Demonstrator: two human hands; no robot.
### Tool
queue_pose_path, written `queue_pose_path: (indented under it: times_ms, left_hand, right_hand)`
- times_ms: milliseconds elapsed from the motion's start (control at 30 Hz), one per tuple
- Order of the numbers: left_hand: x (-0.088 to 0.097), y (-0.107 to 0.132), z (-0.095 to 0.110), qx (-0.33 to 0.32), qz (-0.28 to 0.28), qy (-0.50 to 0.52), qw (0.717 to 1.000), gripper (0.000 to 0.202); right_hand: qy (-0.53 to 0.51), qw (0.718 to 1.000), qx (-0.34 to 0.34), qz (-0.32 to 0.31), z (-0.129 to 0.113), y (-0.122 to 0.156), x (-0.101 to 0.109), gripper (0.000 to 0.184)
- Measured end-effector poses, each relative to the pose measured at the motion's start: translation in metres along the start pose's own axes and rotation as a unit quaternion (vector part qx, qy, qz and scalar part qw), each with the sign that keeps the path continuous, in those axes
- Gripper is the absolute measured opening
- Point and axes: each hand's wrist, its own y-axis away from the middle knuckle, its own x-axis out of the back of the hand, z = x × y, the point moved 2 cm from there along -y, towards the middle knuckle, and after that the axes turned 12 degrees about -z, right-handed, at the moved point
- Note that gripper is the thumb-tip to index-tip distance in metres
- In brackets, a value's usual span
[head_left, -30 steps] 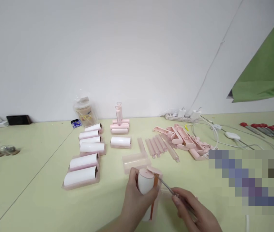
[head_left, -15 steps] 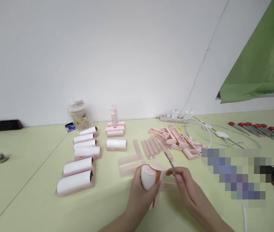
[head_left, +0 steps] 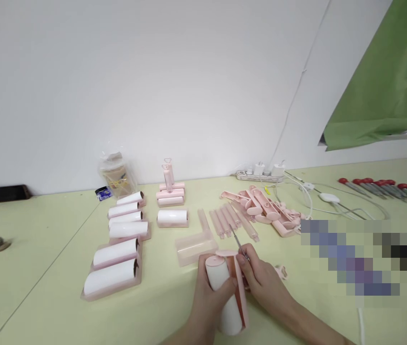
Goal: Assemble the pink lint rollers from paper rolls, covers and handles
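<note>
My left hand (head_left: 212,292) is wrapped around a white lint roller (head_left: 230,314) with a pink end cap, held tilted over the table. A pink half-round cover (head_left: 241,297) lies along the roller's right side, its inside brownish. My right hand (head_left: 261,278) pinches a slim metal tool (head_left: 239,242), pointing up and left; its exact kind is unclear. The right fingertips are close to the cover's upper edge. Partly behind that hand a small pink part (head_left: 281,272) shows. Just beyond the left hand lies a clear pink cover with a handle strip (head_left: 194,247).
White rolls in clear pink covers (head_left: 115,251) stand in a column at left. Assembled pink rollers (head_left: 170,194) stand near the wall. Several pink handles (head_left: 221,223) lie beside a heap of pink parts (head_left: 266,206). A power strip (head_left: 259,177), cables and red-handled tools (head_left: 383,187) are at right.
The lint roller has been tipped, showing more of its white side. My right hand has moved left with the metal tool, closer to the cover. A small pink part has come into view.
</note>
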Motion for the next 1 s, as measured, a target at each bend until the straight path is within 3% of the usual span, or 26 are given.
queue_pose_path:
  times_ms: [233,467,767,1000]
  left_hand:
    - [0.005,-0.002,-0.015,0.003,0.004,0.061,0.998,0.041]
    - [0.007,-0.003,-0.015,0.009,-0.025,0.090,0.996,0.039]
    - [0.003,-0.003,-0.019,0.002,-0.004,0.089,0.996,0.044]
    - [0.021,0.002,0.014,-0.026,0.095,0.100,0.990,0.047]
  right_hand:
    - [0.052,0.998,-0.005,0.038,-0.001,0.000,-0.003,0.030]
    - [0.059,0.998,0.001,0.018,0.001,0.001,-0.002,0.030]
    - [0.116,0.989,0.031,0.083,-0.001,0.003,-0.001,0.030]
    - [-0.016,0.991,-0.108,0.074,0.024,0.001,0.028,0.034]
